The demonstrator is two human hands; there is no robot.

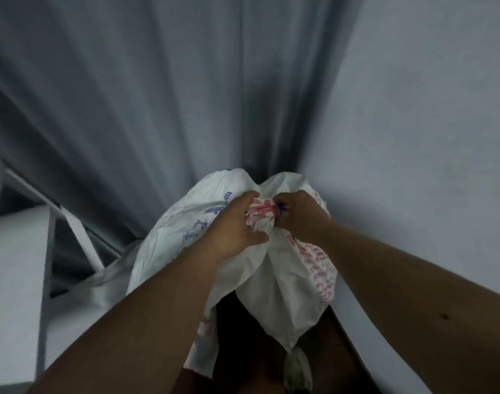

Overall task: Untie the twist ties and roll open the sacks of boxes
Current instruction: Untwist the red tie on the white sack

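Left hand (234, 223) curls round the bunched neck (261, 216) of the white sack (271, 268), clamping it from the 9 o'clock side, fingers wrapped over the red-printed gather. Right hand (298, 216) comes in from 3 o'clock, fingertips pinching at a small blue twist tie (281, 208) that pokes out on the right edge of the neck. Both hands closed on something: left on the neck, right on the tie. Whether the tie is loosened at all cannot be told, too small and blurred.

Key relation: the tie sits at the right hand's fingertips, on the 3 o'clock side of the gather, so the right hand is nearer and likely does the untwisting while the left steadies. The neck's long axis runs roughly 12 to 6, pointing away from the person; the tie wraps across it.

Sack body spreads down toward 6 o'clock, with red print on the right flank and blue print on the left. Boxes inside are not visible. A second knotted bag end (297, 365) hangs at 6 o'clock. Grey curtain (157, 95) behind at 12, plain wall (427, 123) at 2, a white metal frame (48, 237) at 9.
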